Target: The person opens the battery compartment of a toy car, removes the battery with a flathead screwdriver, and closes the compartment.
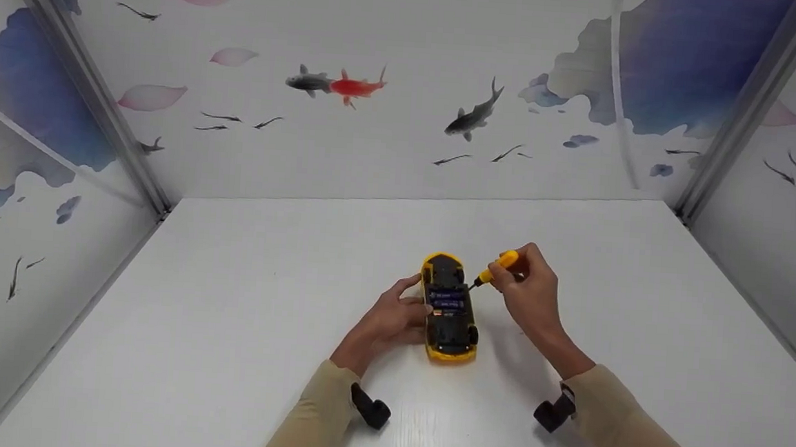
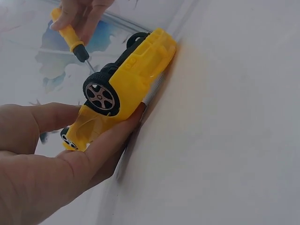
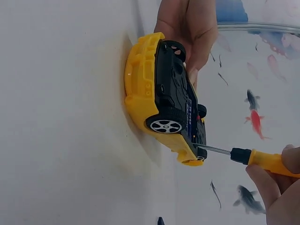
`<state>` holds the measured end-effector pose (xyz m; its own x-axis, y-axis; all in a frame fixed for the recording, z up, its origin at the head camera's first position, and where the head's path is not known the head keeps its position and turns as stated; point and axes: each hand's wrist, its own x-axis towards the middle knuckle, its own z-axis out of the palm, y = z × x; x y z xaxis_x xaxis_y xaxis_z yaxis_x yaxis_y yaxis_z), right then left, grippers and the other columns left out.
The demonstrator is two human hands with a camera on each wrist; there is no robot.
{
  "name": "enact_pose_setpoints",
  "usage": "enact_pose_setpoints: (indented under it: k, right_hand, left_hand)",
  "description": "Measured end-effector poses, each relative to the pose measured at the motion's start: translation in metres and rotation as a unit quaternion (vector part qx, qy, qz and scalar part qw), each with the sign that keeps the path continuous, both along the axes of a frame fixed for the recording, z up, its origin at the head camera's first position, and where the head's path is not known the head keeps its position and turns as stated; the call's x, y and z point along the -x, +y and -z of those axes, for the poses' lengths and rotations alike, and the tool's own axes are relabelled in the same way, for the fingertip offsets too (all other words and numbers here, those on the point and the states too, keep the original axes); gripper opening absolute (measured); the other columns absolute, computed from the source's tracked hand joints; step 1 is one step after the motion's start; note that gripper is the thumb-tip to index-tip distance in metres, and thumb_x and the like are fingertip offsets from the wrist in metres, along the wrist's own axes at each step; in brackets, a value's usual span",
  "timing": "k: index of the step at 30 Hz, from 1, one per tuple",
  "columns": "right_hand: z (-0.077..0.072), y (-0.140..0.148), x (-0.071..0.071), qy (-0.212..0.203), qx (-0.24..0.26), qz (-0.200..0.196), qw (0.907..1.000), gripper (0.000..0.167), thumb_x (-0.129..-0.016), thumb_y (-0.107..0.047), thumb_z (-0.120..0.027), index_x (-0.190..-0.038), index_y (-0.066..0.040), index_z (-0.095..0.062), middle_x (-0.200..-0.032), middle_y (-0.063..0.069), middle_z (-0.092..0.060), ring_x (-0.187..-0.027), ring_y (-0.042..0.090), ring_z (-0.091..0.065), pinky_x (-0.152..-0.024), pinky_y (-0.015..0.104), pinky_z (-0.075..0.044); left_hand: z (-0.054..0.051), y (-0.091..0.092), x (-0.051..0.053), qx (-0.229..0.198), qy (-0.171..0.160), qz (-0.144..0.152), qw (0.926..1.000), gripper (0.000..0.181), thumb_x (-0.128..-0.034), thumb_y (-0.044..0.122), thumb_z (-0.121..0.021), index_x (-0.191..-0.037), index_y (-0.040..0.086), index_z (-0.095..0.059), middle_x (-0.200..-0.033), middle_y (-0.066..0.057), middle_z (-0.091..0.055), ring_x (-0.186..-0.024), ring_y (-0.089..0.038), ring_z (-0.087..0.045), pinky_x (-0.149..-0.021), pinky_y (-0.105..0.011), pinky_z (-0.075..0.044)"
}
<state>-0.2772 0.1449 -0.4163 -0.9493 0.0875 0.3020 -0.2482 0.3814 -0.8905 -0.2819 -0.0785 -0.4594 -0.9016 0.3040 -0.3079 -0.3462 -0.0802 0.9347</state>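
A yellow toy car lies upside down, its black underside and wheels facing up. Blue batteries show in an uncovered compartment at its middle. My left hand grips the car from the left; in the left wrist view, its fingers reach under the yellow body. With my right hand I pinch the yellow handle of a screwdriver. In the right wrist view, the metal shaft slants to the car's side edge by the battery compartment. Whether the tip touches there I cannot tell.
The white tabletop spreads around both hands. White panels printed with fish and petals rise behind and on both sides, joined by metal corner posts. Black wrist devices are worn at both sleeves.
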Motion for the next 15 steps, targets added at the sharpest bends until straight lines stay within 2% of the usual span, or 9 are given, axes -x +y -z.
enact_pose_setpoints:
  k: [4,7,11,15]
  right_hand:
    - [-0.003,-0.003,0.002,-0.018,-0.017,-0.007,0.9997,0.02,-0.097,-0.01,-0.064,-0.111,-0.003,-0.051,-0.113,0.016,-0.063,-0.102,0.025,-0.065,-0.083,0.021,-0.059]
    - [-0.003,-0.001,0.005,-0.033,-0.011,-0.008,0.9993,0.021,-0.098,-0.011,-0.063,-0.113,-0.004,-0.051,-0.114,0.016,-0.061,-0.103,0.026,-0.064,-0.083,0.022,-0.059]
    - [0.001,0.007,0.01,-0.069,0.045,-0.004,0.9966,0.022,-0.099,-0.011,-0.062,-0.115,-0.002,-0.049,-0.115,0.017,-0.057,-0.105,0.026,-0.064,-0.081,0.022,-0.059]
    - [0.003,0.017,0.017,-0.122,0.125,-0.004,0.9847,0.025,-0.1,-0.014,-0.06,-0.118,-0.002,-0.047,-0.119,0.016,-0.053,-0.105,0.023,-0.066,-0.081,0.023,-0.06]
  left_hand:
    - [0.0,0.0,0.0,0.035,0.015,-0.001,0.9993,0.078,-0.0941,0.003,-0.06,-0.161,0.019,-0.022,-0.153,-0.02,-0.045,-0.125,-0.036,-0.062,-0.102,-0.051,-0.053]
    - [0.0,0.002,0.0,0.038,0.016,-0.002,0.9991,0.079,-0.0937,0.002,-0.06,-0.161,0.019,-0.022,-0.154,-0.02,-0.045,-0.126,-0.037,-0.061,-0.102,-0.051,-0.052]
    - [0.0,0.003,0.001,0.03,0.007,-0.005,0.9995,0.078,-0.0945,0.003,-0.06,-0.16,0.021,-0.022,-0.154,-0.019,-0.045,-0.126,-0.035,-0.061,-0.102,-0.05,-0.052]
    - [0.0,0.002,0.002,0.035,0.009,-0.006,0.9993,0.077,-0.0947,0.003,-0.061,-0.16,0.021,-0.023,-0.153,-0.019,-0.047,-0.125,-0.034,-0.062,-0.102,-0.049,-0.053]
